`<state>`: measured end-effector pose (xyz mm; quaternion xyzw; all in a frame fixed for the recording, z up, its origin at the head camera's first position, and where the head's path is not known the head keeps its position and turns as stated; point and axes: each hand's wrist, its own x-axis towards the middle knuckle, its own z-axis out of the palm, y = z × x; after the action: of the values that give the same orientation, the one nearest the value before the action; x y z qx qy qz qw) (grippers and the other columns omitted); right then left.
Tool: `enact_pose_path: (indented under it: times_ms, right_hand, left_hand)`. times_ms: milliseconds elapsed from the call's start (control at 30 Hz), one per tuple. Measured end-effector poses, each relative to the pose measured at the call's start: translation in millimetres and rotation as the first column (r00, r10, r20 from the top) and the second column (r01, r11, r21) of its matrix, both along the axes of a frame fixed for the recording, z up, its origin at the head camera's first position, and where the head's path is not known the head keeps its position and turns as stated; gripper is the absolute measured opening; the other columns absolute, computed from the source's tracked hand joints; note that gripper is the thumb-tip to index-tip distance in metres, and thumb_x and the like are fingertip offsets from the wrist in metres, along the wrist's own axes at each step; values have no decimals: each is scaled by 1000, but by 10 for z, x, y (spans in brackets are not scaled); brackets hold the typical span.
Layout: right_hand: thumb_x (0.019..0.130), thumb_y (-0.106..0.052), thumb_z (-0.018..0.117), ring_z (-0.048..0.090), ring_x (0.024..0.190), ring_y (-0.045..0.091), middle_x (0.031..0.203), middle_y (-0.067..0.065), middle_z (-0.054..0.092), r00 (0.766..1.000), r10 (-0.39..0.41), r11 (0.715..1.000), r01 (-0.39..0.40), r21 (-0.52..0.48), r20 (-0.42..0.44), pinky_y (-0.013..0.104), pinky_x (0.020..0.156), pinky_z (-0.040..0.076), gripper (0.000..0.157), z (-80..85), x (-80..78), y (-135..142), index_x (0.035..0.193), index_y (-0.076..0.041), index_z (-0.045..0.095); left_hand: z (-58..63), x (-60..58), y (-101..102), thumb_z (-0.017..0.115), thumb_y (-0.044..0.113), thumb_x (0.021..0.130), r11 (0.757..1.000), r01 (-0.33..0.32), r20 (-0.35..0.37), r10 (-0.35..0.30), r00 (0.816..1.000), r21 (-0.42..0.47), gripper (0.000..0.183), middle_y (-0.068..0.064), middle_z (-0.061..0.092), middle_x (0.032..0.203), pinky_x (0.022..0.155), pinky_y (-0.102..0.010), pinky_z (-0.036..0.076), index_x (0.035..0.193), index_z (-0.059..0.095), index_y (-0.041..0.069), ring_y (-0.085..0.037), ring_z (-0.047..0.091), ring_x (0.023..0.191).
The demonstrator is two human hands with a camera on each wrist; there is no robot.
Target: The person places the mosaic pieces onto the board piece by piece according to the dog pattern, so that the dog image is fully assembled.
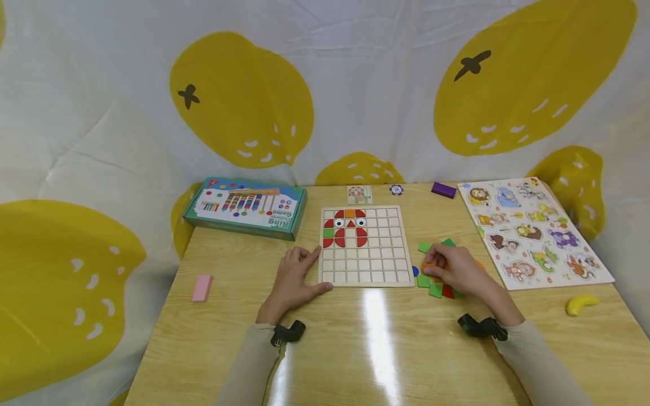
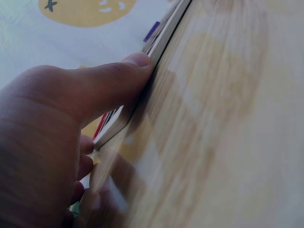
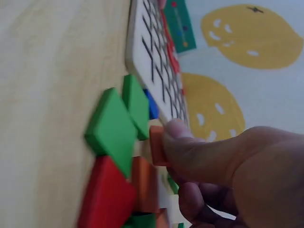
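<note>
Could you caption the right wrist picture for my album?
A right hand pinches an orange tile near green tiles and a red tile, a gridded wooden board beyond.

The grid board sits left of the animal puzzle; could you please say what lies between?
In the head view, the right hand and coloured pieces lie between the grid board and animal puzzle, with a purple block farther back.

The table (image 1: 330, 349) is shiny wood, the grid board (image 1: 380, 247) smooth wood, the curtain (image 1: 365, 96) wrinkly cloth, and one blurry green tile (image 3: 112, 129) maybe wood.
</note>
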<state>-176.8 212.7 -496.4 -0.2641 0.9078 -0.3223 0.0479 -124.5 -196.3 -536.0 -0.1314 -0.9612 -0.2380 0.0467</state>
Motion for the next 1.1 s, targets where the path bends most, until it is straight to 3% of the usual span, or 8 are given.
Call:
enact_pose_path:
  times_ms: [200, 300, 433, 667, 867, 1100]
  right_hand:
    - [94, -19, 68, 59, 64, 13, 78, 3, 68, 997, -69, 983, 64, -172, -19, 25, 59, 45, 17, 65, -212, -237, 110, -12, 66]
    - [92, -26, 71, 61, 69, 15, 83, 3, 70, 993, -114, 961, 117, -252, 26, 24, 62, 47, 20, 83, -312, -494, 110, -17, 70]
    - [87, -25, 77, 65, 74, 14, 87, 0, 71, 993, -96, 937, 113, -331, 68, 25, 65, 52, 28, 40, -425, -865, 113, -16, 72]
    - [80, -24, 83, 59, 76, 14, 88, 0, 67, 999, -7, 974, -5, -226, -51, 31, 69, 47, 29, -88, -556, -1328, 106, -13, 77]
    - [76, -27, 86, 47, 75, 18, 90, 5, 61, 1000, -10, 989, 8, -145, -12, 34, 68, 36, 30, -130, -576, -1455, 103, -16, 79]
    - [80, -24, 84, 48, 75, 16, 89, 4, 61, 999, 20, 989, -23, -145, -26, 33, 66, 38, 22, -133, -594, -1515, 100, -15, 80]
  left_hand:
    - [-28, 25, -11, 71, 71, 73, 1000, 1, -18, -1, 1000, 9, 96, -3, 45, 116, 88, -38, 32, 151, 43, 22, -18, 38, 101]
    - [-40, 31, -10, 70, 72, 73, 1000, 0, -10, 0, 1000, 18, 97, -3, 45, 116, 89, -39, 32, 152, 42, 23, -18, 38, 102]
    - [-53, 27, 0, 69, 74, 73, 999, 1, 4, -1, 1000, 32, 98, -2, 45, 117, 91, -39, 33, 152, 40, 24, -18, 39, 103]
    - [-45, 15, 20, 68, 74, 74, 1000, -4, 9, 4, 1000, 26, 96, -1, 44, 117, 92, -39, 33, 152, 40, 25, -17, 38, 104]
    - [-26, 1, 14, 68, 74, 75, 1000, 2, 2, -2, 1000, 18, 96, -1, 44, 117, 93, -41, 33, 152, 41, 23, -18, 38, 104]
    - [-21, -5, -9, 69, 73, 75, 1000, 0, -10, 1, 1000, 5, 96, -2, 44, 117, 92, -40, 33, 152, 41, 23, -18, 38, 104]
